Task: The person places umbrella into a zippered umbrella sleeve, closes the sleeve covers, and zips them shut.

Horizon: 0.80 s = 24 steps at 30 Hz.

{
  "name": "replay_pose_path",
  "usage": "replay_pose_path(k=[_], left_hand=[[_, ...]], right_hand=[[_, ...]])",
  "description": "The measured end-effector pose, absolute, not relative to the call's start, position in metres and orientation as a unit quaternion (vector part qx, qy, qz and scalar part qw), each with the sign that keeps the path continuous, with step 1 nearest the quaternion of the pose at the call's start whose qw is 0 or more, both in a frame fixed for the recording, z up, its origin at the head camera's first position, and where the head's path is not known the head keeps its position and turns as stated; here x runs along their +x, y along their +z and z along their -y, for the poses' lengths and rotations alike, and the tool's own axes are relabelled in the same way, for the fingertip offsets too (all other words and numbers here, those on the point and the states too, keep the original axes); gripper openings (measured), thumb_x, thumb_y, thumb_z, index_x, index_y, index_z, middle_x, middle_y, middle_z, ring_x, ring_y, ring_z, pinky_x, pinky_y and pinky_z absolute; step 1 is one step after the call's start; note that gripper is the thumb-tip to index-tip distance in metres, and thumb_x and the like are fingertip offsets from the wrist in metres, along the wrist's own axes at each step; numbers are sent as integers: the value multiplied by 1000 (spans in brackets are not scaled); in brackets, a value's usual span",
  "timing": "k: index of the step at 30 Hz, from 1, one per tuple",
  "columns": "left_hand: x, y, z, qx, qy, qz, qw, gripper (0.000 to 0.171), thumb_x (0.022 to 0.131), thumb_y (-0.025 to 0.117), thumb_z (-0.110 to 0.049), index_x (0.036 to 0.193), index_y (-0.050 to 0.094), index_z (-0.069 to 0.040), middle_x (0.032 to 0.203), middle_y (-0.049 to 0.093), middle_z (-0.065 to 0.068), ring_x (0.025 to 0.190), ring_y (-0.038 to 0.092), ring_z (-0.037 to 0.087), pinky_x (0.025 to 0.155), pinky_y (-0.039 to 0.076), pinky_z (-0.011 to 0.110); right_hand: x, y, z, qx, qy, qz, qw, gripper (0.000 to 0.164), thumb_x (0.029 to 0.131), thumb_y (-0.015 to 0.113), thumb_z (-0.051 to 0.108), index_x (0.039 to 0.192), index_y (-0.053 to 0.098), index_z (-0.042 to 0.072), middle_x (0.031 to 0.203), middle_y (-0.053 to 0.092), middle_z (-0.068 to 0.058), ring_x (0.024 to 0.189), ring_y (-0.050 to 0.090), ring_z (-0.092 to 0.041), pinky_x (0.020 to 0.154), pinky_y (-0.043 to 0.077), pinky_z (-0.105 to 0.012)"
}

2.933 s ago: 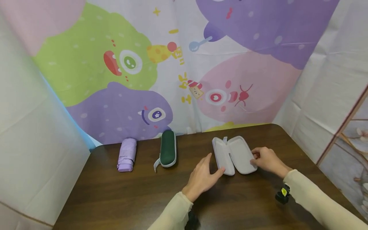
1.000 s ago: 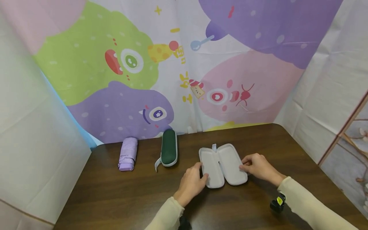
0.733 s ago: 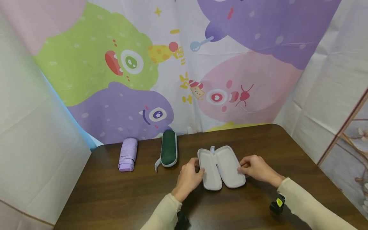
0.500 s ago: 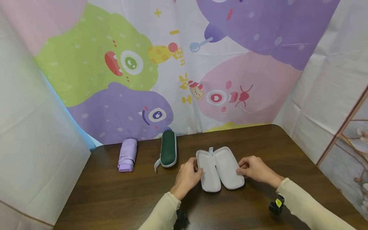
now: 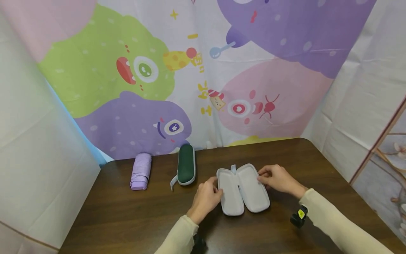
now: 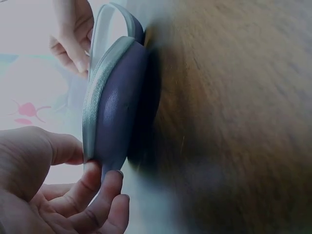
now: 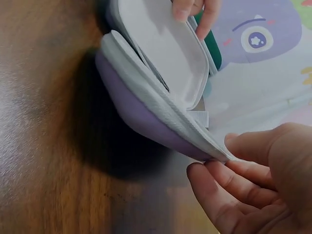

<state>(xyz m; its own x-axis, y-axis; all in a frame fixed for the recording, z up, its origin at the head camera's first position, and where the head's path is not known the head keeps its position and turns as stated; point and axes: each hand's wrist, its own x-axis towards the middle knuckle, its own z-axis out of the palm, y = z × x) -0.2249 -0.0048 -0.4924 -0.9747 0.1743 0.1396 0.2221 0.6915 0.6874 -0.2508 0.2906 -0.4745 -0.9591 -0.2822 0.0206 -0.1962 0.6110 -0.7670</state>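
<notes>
A zip-up glasses case (image 5: 231, 197) lies spread open on the table, pale grey inside and purple outside, its two halves side by side with a loop tab at the far end. My left hand (image 5: 205, 198) pinches the outer rim of its left half; the left wrist view shows thumb and fingers (image 6: 87, 192) on either side of the edge. On the other side my right hand (image 5: 278, 179) pinches the rim of the right half near its far corner. In the right wrist view the purple shell (image 7: 141, 119) curves down towards the wood, and both halves look bare inside.
A green glasses case (image 5: 186, 164) with a grey strap stands closed left of the open one. Further left lies a folded purple umbrella (image 5: 141, 171). A cartoon-printed cloth (image 5: 203, 134) hangs behind the brown table (image 5: 142, 218).
The open case has come left and nearer to me. My left hand has taken hold of its left rim. Lately my right hand has slid further along the right rim, away from me.
</notes>
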Motion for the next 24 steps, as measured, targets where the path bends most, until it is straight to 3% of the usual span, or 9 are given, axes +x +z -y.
replay_pose_path(k=[7, 24], left_hand=[[-220, -493, 9, -108, -391, 914, 9, 44, 91, 74, -14, 131, 64, 1, 70, 59, -4, 56, 52, 8, 51, 44, 24], [-213, -494, 29, -115, -388, 914, 11, 46, 89, 76, -12, 130, 63, 2, 70, 61, -5, 58, 53, 6, 54, 45, 24]], right_hand=[[-253, -477, -284, -120, -424, -895, 61, 23, 95, 72, 9, 110, 71, -8, 89, 73, -12, 67, 70, -17, 61, 61, -34], [-248, -484, -275, -128, -440, -886, 75, 21, 93, 73, 5, 107, 71, -9, 88, 73, -11, 68, 70, -18, 60, 61, -33]])
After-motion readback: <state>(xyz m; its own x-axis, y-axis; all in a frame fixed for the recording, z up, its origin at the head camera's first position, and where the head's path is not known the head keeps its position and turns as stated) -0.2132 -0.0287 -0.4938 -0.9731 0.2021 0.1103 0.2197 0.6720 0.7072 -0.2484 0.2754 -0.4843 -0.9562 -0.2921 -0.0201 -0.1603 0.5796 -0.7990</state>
